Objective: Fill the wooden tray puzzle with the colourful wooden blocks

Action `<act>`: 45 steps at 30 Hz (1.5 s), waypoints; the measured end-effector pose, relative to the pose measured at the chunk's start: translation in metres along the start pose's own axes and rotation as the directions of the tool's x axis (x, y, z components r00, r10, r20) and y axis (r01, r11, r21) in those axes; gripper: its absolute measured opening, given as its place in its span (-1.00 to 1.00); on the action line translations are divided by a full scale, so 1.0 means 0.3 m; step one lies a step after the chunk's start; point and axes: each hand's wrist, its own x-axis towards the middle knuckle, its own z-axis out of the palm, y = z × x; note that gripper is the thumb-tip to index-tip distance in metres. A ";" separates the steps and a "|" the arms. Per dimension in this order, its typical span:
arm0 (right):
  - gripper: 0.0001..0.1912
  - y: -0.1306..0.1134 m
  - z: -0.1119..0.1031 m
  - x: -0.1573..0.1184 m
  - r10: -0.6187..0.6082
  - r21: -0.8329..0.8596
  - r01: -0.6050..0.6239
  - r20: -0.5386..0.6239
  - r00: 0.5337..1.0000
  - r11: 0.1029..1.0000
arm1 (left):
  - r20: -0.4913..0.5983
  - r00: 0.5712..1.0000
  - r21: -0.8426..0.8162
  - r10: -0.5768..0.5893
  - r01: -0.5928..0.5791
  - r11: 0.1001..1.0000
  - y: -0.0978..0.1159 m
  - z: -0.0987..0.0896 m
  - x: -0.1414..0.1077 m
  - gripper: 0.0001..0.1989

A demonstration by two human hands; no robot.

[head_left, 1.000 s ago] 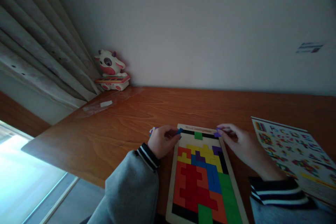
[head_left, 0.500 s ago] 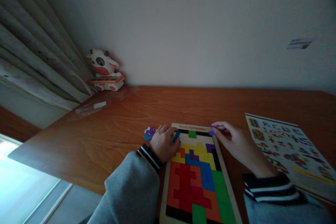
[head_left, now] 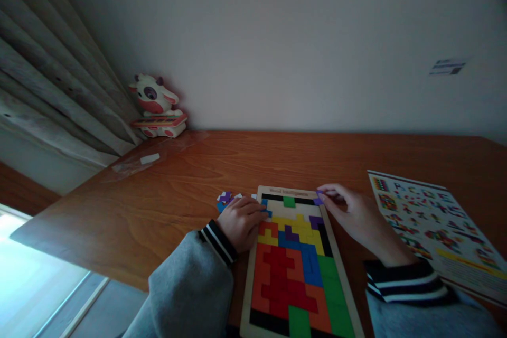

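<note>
A wooden puzzle board (head_left: 249,280) lies before me, much of it filled with coloured block pieces. At its upper left, a blue puzzle piece (head_left: 264,204) rests in the frame. My left hand (head_left: 242,221) lies over the board's left edge with loosely bent fingers, the fingertips by that blue piece and not gripping it. A purple puzzle piece (head_left: 318,201) is pinched between the thumb and fingers of my right hand (head_left: 348,214), at the board's upper right corner. Pale board base (head_left: 289,212) shows between the two hands.
Loose blue, purple and white pieces (head_left: 224,199) lie left of the board, partly behind my left hand. A printed pattern sheet (head_left: 435,222) is on the right. A cow toy with a keyboard (head_left: 157,108) stands at the back left, near clear tape (head_left: 134,166) on the table.
The blue piece, tilted in my left fingers before, now lies in the board. My left hand has drawn back a little to the left. My right hand stays with the purple piece.
</note>
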 end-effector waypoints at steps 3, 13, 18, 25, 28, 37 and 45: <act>-0.73 -0.007 -0.002 -0.001 -0.005 -0.005 0.005 -0.005 1.000 1.000 | -0.028 0.999 0.025 0.015 -0.014 1.000 0.006 0.006 -0.010 -0.72; -0.72 0.002 0.002 -0.002 0.003 0.002 -0.003 0.009 1.000 1.000 | -0.046 0.997 0.035 -0.054 0.056 0.998 0.008 -0.048 -0.007 -0.73; -0.73 0.007 0.003 -0.001 -0.008 0.011 0.008 0.007 1.000 1.000 | -0.077 0.980 0.148 -0.186 0.195 0.969 -0.090 -0.109 -0.055 -0.79; -0.74 0.002 0.003 -0.001 -0.011 -0.005 0.011 0.000 1.000 1.000 | 0.075 0.988 0.065 -0.134 0.130 0.989 -0.186 -0.159 -0.144 -0.64; -0.73 0.004 0.005 0.000 0.010 -0.013 -0.009 0.021 1.000 1.000 | 0.086 0.987 0.052 -0.138 0.133 0.990 -0.182 -0.159 -0.151 -0.64; -0.72 -0.003 0.005 -0.004 0.022 -0.021 -0.022 0.012 1.000 1.000 | 0.059 0.987 0.062 -0.148 0.144 0.988 -0.181 -0.128 -0.142 -0.70; -0.73 -0.014 0.005 -0.001 0.026 -0.019 -0.026 0.019 0.999 0.999 | 0.048 0.993 0.086 -0.108 0.104 0.991 -0.196 -0.117 -0.145 -0.71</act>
